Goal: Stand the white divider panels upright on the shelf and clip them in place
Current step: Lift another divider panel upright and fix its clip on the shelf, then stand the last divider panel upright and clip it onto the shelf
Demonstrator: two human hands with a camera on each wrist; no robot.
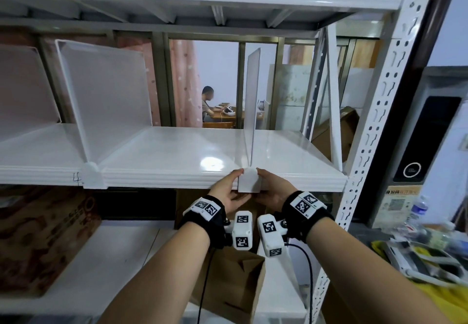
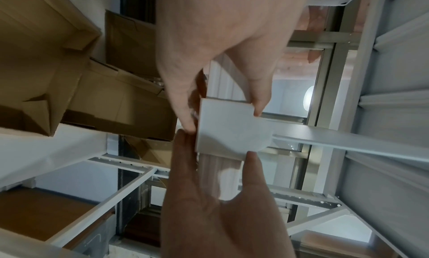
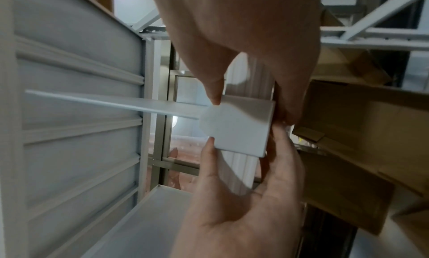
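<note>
At the near edge of the shelf (image 1: 177, 156), right of centre, a divider panel (image 1: 250, 101) stood upright. The left hand (image 1: 231, 192) and right hand (image 1: 272, 189) both pinched its white clip (image 1: 248, 180) from either side.

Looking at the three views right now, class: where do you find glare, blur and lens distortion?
Head view: a glare patch on the glossy shelf near the clip, and the rack upright bows from the wide lens. Left wrist view: the left hand close to the lens looks soft. Right wrist view: dim, with smeared cardboard boxes at the right edge.
</note>
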